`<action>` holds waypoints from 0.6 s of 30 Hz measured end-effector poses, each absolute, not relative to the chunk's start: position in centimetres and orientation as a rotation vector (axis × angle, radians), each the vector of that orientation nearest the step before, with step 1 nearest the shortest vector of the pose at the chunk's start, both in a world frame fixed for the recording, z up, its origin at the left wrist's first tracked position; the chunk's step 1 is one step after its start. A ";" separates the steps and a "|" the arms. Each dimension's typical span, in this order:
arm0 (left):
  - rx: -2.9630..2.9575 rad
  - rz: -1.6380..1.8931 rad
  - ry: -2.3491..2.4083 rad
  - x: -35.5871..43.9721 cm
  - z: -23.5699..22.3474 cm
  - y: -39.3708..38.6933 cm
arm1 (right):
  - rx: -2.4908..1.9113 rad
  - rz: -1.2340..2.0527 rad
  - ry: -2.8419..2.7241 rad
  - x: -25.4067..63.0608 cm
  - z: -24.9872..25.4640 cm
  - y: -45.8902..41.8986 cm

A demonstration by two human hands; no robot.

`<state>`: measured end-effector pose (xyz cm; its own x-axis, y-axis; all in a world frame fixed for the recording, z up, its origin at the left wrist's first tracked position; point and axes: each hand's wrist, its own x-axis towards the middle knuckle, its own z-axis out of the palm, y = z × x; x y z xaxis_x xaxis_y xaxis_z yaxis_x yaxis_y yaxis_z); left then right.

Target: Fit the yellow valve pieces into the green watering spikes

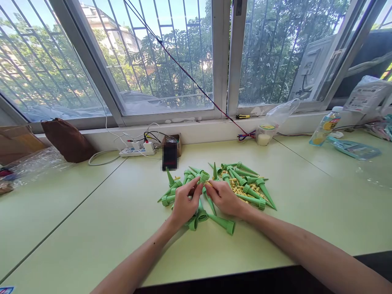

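My left hand [184, 205] is closed around a green plastic plant watering spike [204, 176], its round open end tipped up toward me. Between the fingertips of my right hand [226, 198] is a small yellow plastic piece [208, 183], right beside the spike's open end; whether the two touch I cannot tell. Several loose green spikes [222, 222] lie around and under both hands, cones pointing various ways. A heap of small yellow pieces [238, 187] shows among the spikes on the right. My fingers hide part of the spike and most of the yellow piece.
Along the back of the pale green table [92, 228] are a power strip [137, 151], a small box [176, 143], a dark blurred-out object [170, 157] and a bagged cup [265, 134]. A bottle [326, 125] stands right; a brown bag [67, 141] sits left. Barred windows rise behind.
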<state>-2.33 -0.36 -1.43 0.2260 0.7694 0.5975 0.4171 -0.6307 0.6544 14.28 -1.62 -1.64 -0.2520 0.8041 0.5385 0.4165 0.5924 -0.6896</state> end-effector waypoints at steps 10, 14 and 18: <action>2.152 1.372 1.096 -2.3 -1.2 -0.4 | -0.965 0.563 -1.854 14.3 -1.6 -1.6; 2.160 1.376 1.088 -2.2 -1.2 -0.5 | -0.989 0.558 -1.867 14.3 -1.7 -1.6; 2.157 1.377 1.089 -2.2 -1.1 -0.5 | -0.998 0.544 -1.878 14.3 -1.7 -1.6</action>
<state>-2.22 -0.55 -1.09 0.2287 0.7626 0.6051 0.4134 -0.6389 0.6488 14.34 -1.58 -1.71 -0.2573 0.8172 0.5158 0.4153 0.5755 -0.7045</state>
